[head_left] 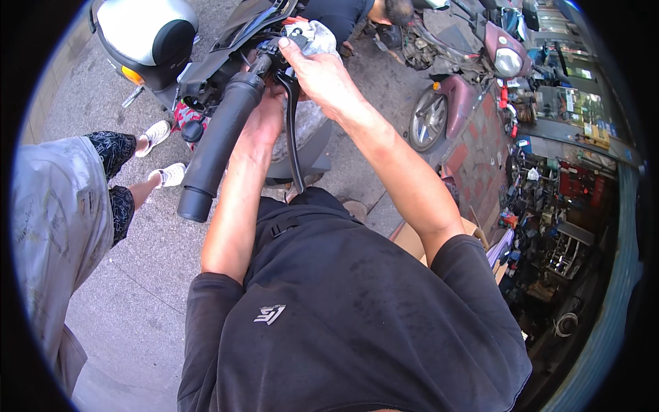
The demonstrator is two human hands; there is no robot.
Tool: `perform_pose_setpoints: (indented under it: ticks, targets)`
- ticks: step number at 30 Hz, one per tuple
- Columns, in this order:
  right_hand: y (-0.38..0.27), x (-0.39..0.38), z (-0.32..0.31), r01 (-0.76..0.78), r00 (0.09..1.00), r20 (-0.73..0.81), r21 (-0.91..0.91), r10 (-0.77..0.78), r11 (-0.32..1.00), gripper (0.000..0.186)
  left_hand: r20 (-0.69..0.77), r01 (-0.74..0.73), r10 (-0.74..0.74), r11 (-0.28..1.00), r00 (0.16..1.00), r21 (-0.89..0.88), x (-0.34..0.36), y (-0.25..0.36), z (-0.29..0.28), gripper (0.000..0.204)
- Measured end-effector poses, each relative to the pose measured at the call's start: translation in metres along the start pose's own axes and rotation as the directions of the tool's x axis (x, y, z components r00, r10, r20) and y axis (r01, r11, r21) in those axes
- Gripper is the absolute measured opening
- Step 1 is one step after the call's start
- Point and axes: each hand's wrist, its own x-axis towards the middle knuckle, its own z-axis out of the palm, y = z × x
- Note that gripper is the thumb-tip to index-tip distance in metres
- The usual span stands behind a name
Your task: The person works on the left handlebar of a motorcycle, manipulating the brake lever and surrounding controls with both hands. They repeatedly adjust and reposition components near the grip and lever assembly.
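In front of me a scooter's handlebar with a black rubber grip (223,147) slants down toward the lower left. A long black brake lever (292,137) hangs beside it. My right hand (321,77) is closed around the lever's mount at the inner end of the grip, its thumb laid on top and its other fingers mostly out of sight. Just below the bar is my left hand (264,120), reaching up behind the grip and lever; its fingertips are hidden. A crumpled, translucent plastic wrap (322,39) covers part of the scooter past my right hand.
To the left stands a person in patterned shorts (120,161) and white shoes. A scooter with a white-and-black seat (147,38) is parked beyond. Another person bends down (395,12) at the far side, near a partly dismantled maroon scooter (456,103). Cluttered shelves of parts (563,178) line the right.
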Motion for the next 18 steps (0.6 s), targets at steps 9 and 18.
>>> perform_pose_setpoints:
  ticks: [9, 18]
  targets:
    - [0.004, -0.004, 0.000, 0.037, 0.999, -0.002, 0.033, -0.037, 0.999, 0.068, 0.034, -0.006, 0.006, 1.000, 0.999, -0.014, 0.000, -0.002, -0.017, 0.034]
    - [0.002, -0.010, -0.001, 0.017, 1.000, -0.010, -0.004, -0.017, 1.000, 0.068, -0.003, 0.001, -0.001, 1.000, 1.000, -0.016, -0.010, 0.000, -0.004, 0.027]
